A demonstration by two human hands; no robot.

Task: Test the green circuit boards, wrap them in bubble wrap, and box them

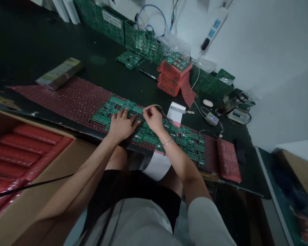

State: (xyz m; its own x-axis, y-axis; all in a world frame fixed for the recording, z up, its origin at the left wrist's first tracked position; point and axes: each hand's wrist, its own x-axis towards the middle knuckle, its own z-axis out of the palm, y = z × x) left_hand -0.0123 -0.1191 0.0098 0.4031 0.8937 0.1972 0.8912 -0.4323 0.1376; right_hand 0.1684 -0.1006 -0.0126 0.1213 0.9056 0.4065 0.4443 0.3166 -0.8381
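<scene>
Green circuit boards [192, 145] lie in a row on a strip of red bubble wrap [66, 99] along the table's front edge. My left hand [122, 125] rests on the boards, palm down with fingers apart, holding nothing. Just right of it, my right hand [154, 119] pinches the end of a thin cable [173, 124] against a board. From the fingers the cable loops back over the boards to the right, toward a small meter with a lit display [212, 119]. My fingertips hide the cable's tip.
A red-wrapped stack of boards [173, 77] stands behind, near a pen [148, 74] and loose boards [129, 59]. A wrapped pack [228, 160] lies at the right end. Below left, a cardboard box [59, 164] holds red wrapped bundles. A power strip [215, 27] hangs on the wall.
</scene>
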